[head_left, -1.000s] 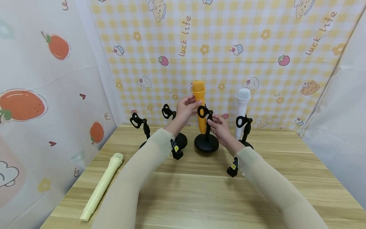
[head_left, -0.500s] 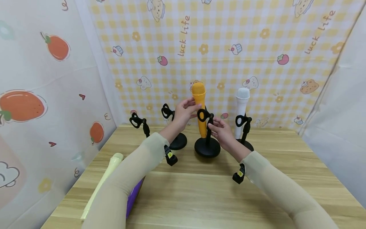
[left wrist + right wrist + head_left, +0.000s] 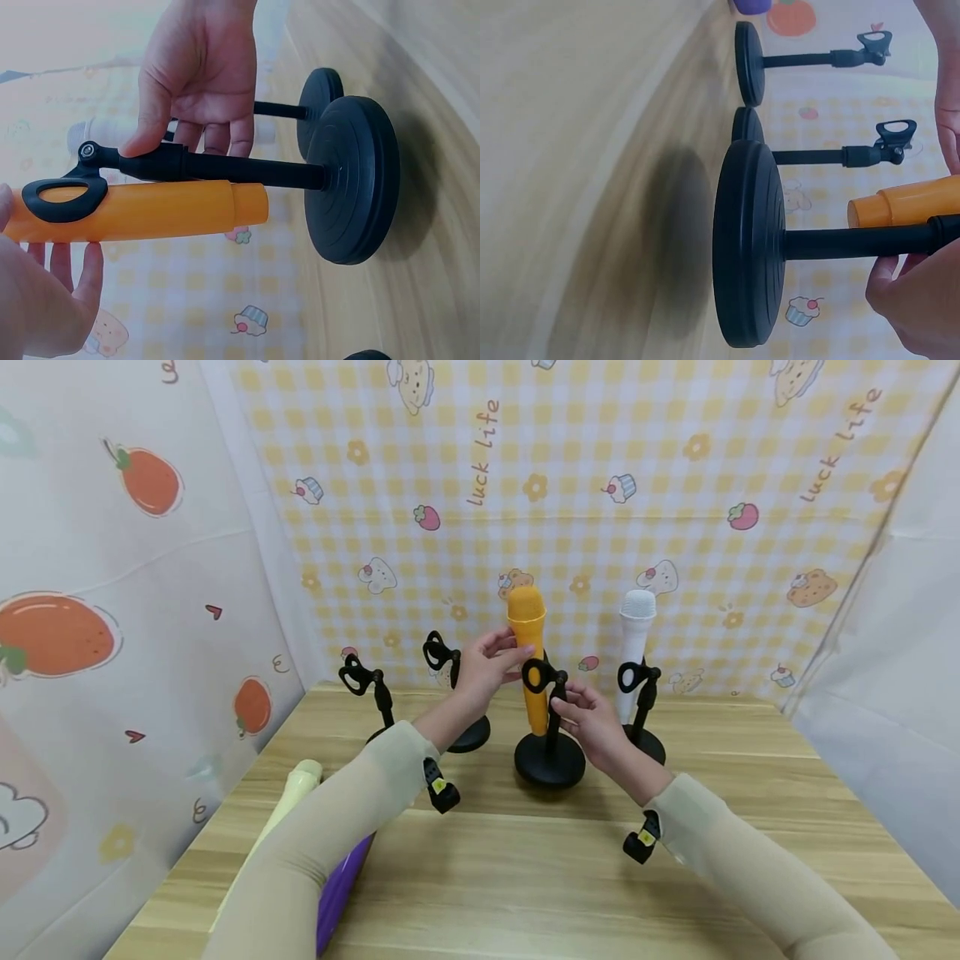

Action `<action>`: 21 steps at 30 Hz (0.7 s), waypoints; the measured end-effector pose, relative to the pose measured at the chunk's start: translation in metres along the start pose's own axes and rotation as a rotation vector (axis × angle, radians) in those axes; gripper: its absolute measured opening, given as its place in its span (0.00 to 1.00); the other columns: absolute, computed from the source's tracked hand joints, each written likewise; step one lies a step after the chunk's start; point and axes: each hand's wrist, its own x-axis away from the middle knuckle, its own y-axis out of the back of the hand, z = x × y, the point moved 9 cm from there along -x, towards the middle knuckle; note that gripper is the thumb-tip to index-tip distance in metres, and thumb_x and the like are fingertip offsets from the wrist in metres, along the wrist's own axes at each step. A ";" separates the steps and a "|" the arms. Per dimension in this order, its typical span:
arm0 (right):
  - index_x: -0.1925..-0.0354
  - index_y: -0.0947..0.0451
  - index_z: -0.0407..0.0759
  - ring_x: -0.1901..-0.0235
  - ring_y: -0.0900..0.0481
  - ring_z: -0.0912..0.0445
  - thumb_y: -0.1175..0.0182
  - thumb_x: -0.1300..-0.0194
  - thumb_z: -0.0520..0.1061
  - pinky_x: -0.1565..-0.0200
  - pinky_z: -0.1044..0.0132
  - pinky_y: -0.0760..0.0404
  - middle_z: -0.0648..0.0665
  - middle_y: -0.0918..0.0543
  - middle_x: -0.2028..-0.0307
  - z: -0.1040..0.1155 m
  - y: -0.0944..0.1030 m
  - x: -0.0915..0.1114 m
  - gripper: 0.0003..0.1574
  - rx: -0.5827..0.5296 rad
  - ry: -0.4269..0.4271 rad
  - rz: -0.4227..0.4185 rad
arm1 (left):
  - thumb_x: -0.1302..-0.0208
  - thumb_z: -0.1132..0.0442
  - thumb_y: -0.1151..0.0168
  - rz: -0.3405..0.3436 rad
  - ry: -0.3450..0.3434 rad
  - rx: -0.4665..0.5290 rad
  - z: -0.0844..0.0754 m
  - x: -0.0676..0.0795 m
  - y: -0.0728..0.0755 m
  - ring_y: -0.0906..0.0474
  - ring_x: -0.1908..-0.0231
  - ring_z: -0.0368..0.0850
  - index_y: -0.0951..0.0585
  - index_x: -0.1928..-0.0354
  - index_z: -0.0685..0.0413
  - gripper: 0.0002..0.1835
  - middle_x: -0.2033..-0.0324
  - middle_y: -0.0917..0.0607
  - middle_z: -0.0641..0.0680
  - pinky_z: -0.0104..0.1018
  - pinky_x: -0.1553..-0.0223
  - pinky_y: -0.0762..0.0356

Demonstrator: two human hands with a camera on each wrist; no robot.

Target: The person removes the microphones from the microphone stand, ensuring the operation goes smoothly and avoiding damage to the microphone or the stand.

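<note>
My left hand (image 3: 480, 672) holds an orange microphone (image 3: 527, 610) by its body, thumb on one side and fingers on the other. The microphone stands upright through the ring clip (image 3: 66, 201) of a black microphone stand (image 3: 551, 762). With thumb and fingers, my right hand (image 3: 594, 720) grips that stand's post just below the clip joint. In the right wrist view the round base (image 3: 748, 244) sits apart from its shadow, so it appears lifted off the tabletop. A white microphone (image 3: 637, 618) stands in another black stand (image 3: 647, 745) to the right.
Two more black stands (image 3: 382, 697) (image 3: 470, 735), their clips holding nothing, stand to the left. A pale yellow microphone (image 3: 300, 781) and a purple object (image 3: 341, 893) lie at the left on the wooden table (image 3: 480, 877), partly behind my left sleeve. A checked cloth (image 3: 570, 460) hangs behind.
Both hands have come nearer to me and slightly right and down in the head view, bringing the orange microphone and its stand along. The purple object has come into view beside my left sleeve.
</note>
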 end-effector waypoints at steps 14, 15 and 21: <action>0.53 0.31 0.45 0.56 0.23 0.56 0.41 0.31 0.37 0.49 0.60 0.23 0.48 0.25 0.60 -0.007 0.004 0.022 0.12 0.011 -0.008 0.002 | 0.40 0.60 0.30 0.035 -0.023 -0.021 0.000 0.020 -0.008 0.19 0.55 0.48 0.21 0.42 0.52 0.23 0.52 0.17 0.53 0.42 0.57 0.17; 0.52 0.31 0.44 0.56 0.23 0.55 0.41 0.31 0.37 0.49 0.61 0.23 0.48 0.25 0.60 -0.008 0.004 0.023 0.12 0.013 -0.009 0.001 | 0.40 0.60 0.30 0.035 -0.025 -0.018 0.000 0.022 -0.008 0.19 0.55 0.49 0.21 0.42 0.52 0.23 0.52 0.17 0.54 0.42 0.57 0.18; 0.52 0.30 0.43 0.57 0.22 0.56 0.40 0.32 0.37 0.50 0.62 0.22 0.48 0.24 0.59 -0.012 0.005 0.030 0.12 0.008 -0.024 0.006 | 0.40 0.61 0.30 0.032 -0.013 -0.019 0.003 0.030 -0.008 0.19 0.54 0.49 0.21 0.42 0.54 0.24 0.52 0.18 0.54 0.42 0.56 0.18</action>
